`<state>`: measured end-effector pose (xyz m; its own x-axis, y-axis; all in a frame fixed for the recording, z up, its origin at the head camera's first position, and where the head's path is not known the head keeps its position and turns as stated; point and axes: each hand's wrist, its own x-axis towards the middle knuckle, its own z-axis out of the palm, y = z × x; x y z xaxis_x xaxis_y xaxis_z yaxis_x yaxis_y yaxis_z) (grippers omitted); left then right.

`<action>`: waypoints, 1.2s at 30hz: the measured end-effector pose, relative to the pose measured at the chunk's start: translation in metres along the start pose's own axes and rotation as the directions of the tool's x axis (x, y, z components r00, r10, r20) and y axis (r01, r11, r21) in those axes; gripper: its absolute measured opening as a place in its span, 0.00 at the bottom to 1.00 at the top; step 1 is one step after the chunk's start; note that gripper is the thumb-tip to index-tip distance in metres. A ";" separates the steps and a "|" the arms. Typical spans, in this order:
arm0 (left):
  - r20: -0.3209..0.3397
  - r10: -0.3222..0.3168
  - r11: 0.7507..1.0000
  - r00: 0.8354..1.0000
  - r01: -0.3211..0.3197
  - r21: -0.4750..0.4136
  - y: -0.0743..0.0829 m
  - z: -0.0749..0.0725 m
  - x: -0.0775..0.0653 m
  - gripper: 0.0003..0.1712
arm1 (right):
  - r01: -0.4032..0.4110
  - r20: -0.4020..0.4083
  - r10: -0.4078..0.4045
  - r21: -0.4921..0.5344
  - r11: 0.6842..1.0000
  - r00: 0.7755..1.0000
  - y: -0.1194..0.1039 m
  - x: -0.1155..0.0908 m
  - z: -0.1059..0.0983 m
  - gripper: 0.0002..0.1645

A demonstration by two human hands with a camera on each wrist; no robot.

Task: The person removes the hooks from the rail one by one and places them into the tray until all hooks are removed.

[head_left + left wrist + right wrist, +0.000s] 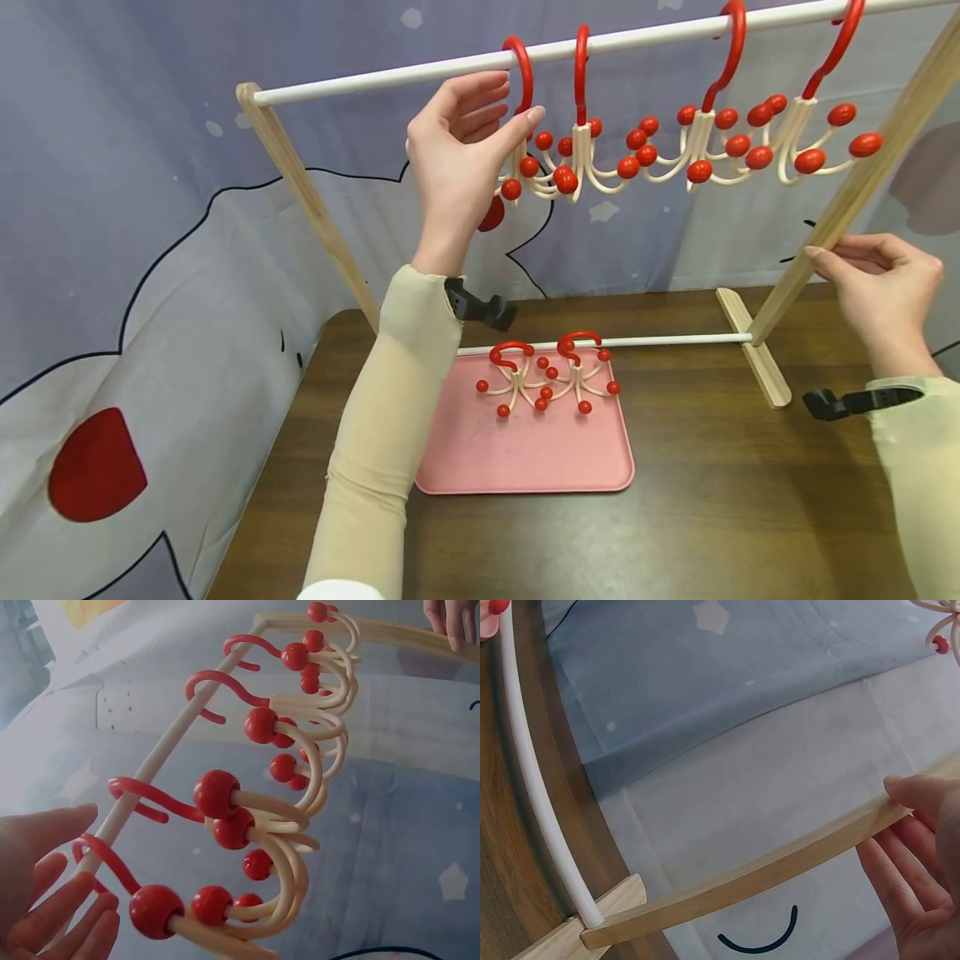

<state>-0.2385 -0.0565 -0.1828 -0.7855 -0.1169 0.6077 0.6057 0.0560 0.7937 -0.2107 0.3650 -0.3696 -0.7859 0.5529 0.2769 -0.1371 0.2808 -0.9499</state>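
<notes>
My left hand point(459, 158) is raised beside the leftmost hanger, whose red hook point(527, 82) sits over the white top rail point(450, 68). In the left wrist view, the fingers point(71, 915) and thumb are spread around that hook without closing on it. Each hanger has curved cream arms tipped with red balls; several hang along the rail, two close together at left and two farther right point(701, 137). My right hand point(888, 287) pinches the rack's right wooden upright point(757, 889) between thumb and fingers. Whether the left fingertips touch the hook, I cannot tell.
A pink tray point(525, 458) on the brown table point(712, 492) holds two more hangers point(516, 379). The rack's lower white bar point(675, 341) runs behind the tray to a wooden foot point(757, 354). A patterned curtain point(187, 317) stands behind and to the left.
</notes>
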 end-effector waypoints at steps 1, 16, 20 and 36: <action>-0.005 -0.002 1.000 1.000 0.002 0.000 -0.002 0.002 0.001 0.24 | 0.003 -0.001 -0.003 -0.001 1.000 1.000 0.000 0.000 0.000 0.16; -0.041 0.024 0.999 0.999 -0.023 0.036 -0.007 0.015 0.006 0.21 | 0.007 -0.005 -0.007 -0.043 0.999 1.000 0.002 -0.001 0.001 0.17; -0.049 0.024 0.999 0.998 -0.022 0.037 -0.009 0.014 0.007 0.18 | 0.016 -0.005 -0.016 -0.050 0.999 1.000 0.001 -0.001 0.001 0.17; -0.119 0.098 0.990 0.988 -0.084 0.115 -0.012 -0.004 0.011 0.11 | 0.015 0.001 -0.015 0.001 1.000 1.000 -0.001 -0.001 0.000 0.16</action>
<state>-0.2541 -0.0622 -0.1855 -0.7017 -0.2279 0.6751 0.6512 0.1795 0.7374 -0.2099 0.3638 -0.3690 -0.7845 0.5475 0.2912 -0.1494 0.2888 -0.9456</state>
